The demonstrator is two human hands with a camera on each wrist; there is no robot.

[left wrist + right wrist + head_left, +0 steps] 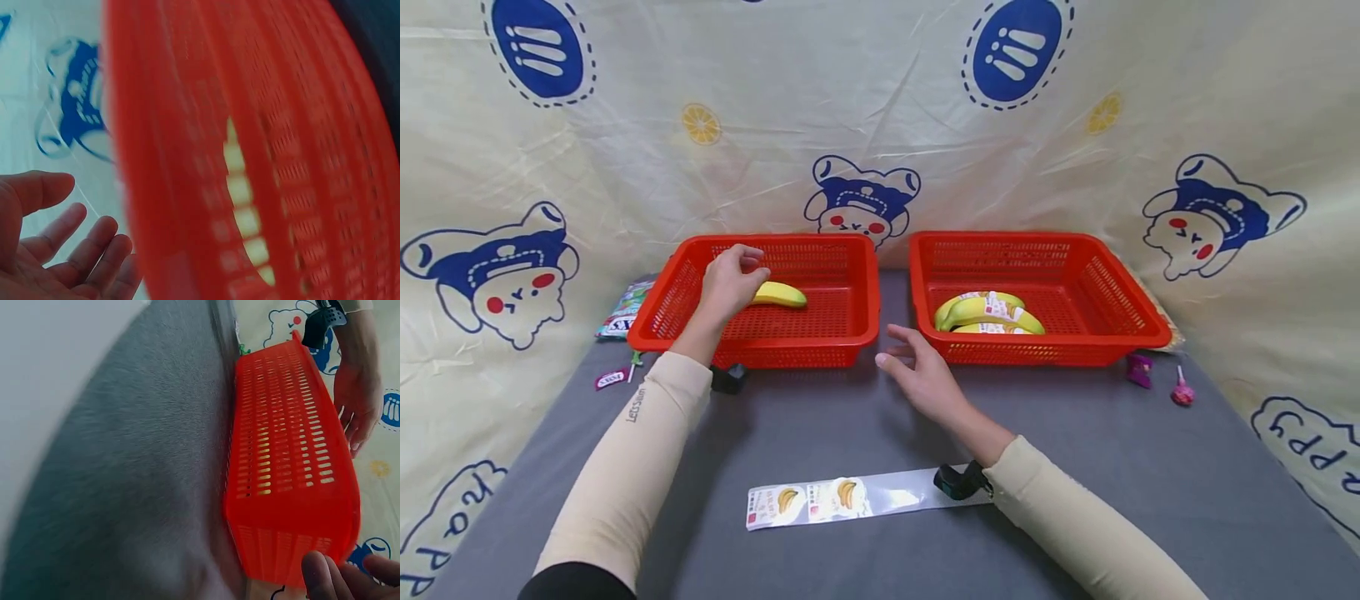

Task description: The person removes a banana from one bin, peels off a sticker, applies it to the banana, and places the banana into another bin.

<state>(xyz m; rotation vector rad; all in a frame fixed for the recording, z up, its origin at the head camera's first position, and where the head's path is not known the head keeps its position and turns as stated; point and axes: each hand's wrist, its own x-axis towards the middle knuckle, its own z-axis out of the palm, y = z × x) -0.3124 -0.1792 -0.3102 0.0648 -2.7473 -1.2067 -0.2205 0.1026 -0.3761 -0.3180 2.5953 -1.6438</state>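
Observation:
My left hand (732, 279) is over the left red basket (857, 340), fingers loosely bent with nothing between them. Just beside it in the head view, a yellow banana (781, 294) lies in that basket, its left end hidden behind the hand. Through the slots of the basket wall (169, 187), strips of the banana (247, 219) show in the left wrist view. My right hand (922, 375) hovers empty at the gap between the two baskets, fingers relaxed. Several bananas (988, 310) with white labels sit in the right red basket (1075, 337).
A strip of banana stickers (831, 498) lies on the grey table (820, 417), partly under my right wrist. A snack bag (627, 310) and a small purple packet (612, 379) are at the left. Another purple wrapper (1138, 370) and a pink lollipop (1182, 392) lie at the right.

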